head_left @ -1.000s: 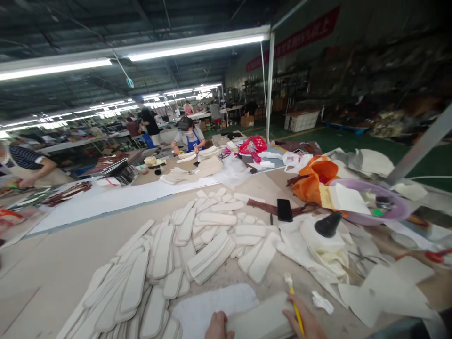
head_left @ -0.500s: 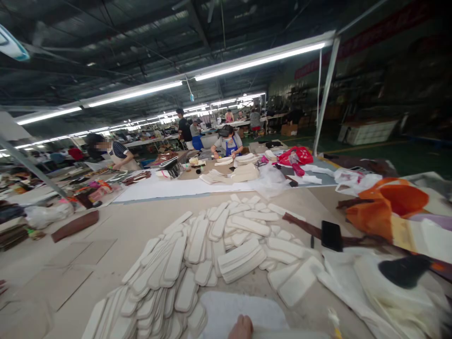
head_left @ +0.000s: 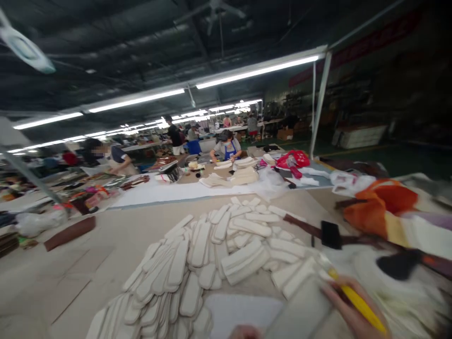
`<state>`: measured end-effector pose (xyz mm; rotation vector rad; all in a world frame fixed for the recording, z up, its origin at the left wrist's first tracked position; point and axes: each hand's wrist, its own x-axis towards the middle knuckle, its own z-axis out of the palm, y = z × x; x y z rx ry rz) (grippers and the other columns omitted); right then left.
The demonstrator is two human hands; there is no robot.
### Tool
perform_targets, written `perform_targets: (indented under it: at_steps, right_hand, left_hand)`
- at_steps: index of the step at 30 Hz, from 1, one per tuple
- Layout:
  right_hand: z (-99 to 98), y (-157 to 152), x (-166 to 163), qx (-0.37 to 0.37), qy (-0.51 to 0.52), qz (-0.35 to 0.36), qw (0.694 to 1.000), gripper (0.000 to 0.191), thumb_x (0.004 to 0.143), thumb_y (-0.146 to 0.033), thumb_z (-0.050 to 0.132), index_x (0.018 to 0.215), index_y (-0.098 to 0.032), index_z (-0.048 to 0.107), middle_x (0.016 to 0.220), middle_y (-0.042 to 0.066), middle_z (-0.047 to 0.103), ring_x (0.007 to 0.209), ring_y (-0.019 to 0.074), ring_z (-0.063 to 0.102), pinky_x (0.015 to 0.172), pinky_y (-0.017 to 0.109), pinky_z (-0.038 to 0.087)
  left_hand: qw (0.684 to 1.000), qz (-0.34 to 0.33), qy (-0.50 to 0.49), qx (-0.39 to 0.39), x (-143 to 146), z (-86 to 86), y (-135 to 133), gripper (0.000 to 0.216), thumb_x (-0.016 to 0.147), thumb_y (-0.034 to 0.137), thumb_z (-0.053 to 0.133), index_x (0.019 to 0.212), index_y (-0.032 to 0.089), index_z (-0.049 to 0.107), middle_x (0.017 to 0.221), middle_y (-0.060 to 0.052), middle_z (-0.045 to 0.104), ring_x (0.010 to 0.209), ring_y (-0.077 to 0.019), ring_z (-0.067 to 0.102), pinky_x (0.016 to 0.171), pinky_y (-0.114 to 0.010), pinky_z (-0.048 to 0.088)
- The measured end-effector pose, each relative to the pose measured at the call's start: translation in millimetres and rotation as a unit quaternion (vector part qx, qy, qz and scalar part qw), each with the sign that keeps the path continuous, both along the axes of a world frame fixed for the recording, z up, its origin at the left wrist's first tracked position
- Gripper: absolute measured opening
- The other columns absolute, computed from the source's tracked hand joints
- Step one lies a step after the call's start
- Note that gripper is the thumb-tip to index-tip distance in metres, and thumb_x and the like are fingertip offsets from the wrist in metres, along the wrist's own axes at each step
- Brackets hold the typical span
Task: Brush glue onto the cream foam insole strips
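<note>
My right hand (head_left: 353,303) is closed round a yellow-handled brush (head_left: 363,301), whose pale tip points up and left. Its fingertips also reach the edge of a long pale panel (head_left: 300,308), tilted and blurred by motion. Just the top of my left hand (head_left: 245,332) shows at the bottom edge, close to the panel's lower end; its fingers are smeared and cut off. Under the panel lies a white sheet (head_left: 243,308). Beyond it spreads a large heap of off-white rounded strips (head_left: 176,263), with a neat stack of strips (head_left: 245,261) in the middle.
A black phone-like object (head_left: 331,234) and a brown strip (head_left: 303,225) lie at the right. Orange material (head_left: 384,207) and white plastic crowd the right edge. A brown piece (head_left: 70,233) lies left. Across the table a person in a blue apron (head_left: 230,151) works.
My right hand has come into view at the lower right with the brush, which has risen from the table. The pale panel has been raised and tilted. My left hand sits lower in view.
</note>
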<state>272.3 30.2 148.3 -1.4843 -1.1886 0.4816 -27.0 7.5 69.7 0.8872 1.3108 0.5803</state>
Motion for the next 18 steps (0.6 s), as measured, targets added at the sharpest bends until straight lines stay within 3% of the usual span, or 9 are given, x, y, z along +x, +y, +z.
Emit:
perform_targets:
  at_steps: [2,5,8,11,18]
  right_hand:
    - [18.2,9.2,-2.7,-0.012,0.061,0.038,0.997,0.032,0.070,-0.047,0.075,0.085,-0.026,0.056,0.080,-0.002,0.062,0.074,0.0190,0.061,0.067,0.030,0.052]
    - [46.9,30.5,-10.8,-0.008,0.151,0.098,0.984,0.039,0.065,-0.044,0.078,0.085,-0.025,0.050,0.074,-0.004,0.058,0.067,0.0151,0.057,0.063,0.028,0.048]
    - [69.2,43.5,-20.8,-0.013,0.175,0.137,0.975,0.042,0.064,-0.044,0.079,0.085,-0.025,0.048,0.071,-0.005,0.055,0.065,0.0135,0.054,0.061,0.026,0.045]
    - [78.9,46.6,-27.8,-0.010,0.169,0.165,0.972,0.042,0.064,-0.043,0.079,0.086,-0.025,0.048,0.072,-0.005,0.055,0.066,0.0128,0.054,0.061,0.025,0.045]
    - [91.1,54.7,-39.5,-0.005,0.136,0.180,0.974,0.038,0.066,-0.040,0.078,0.087,-0.026,0.050,0.074,-0.004,0.056,0.068,0.0138,0.055,0.062,0.025,0.046]
  left_hand:
    - [0.997,-0.048,-0.060,-0.011,3.6,4.6,-19.0,0.059,0.039,0.062,0.084,0.066,0.018,0.056,0.057,0.001,0.063,0.057,-0.0168,0.061,0.057,-0.028,0.047]
    - [0.990,-0.080,-0.112,-0.013,3.6,23.4,-28.8,0.059,0.053,0.065,0.078,0.076,0.016,0.053,0.068,-0.004,0.070,0.061,-0.0163,0.066,0.057,-0.025,0.049]
    - [0.991,-0.073,-0.111,0.000,-1.3,44.2,-29.2,0.054,0.060,0.062,0.077,0.078,0.015,0.055,0.070,-0.005,0.070,0.064,-0.0157,0.067,0.059,-0.024,0.051]
    - [0.991,-0.058,-0.117,0.009,-4.5,55.6,-31.5,0.053,0.060,0.060,0.078,0.078,0.014,0.057,0.069,-0.005,0.071,0.063,-0.0149,0.066,0.059,-0.023,0.051]
    - [0.987,-0.050,-0.152,-0.020,-8.5,58.6,-30.3,0.052,0.059,0.056,0.081,0.080,0.015,0.060,0.070,-0.003,0.069,0.065,-0.0154,0.065,0.063,-0.026,0.051]
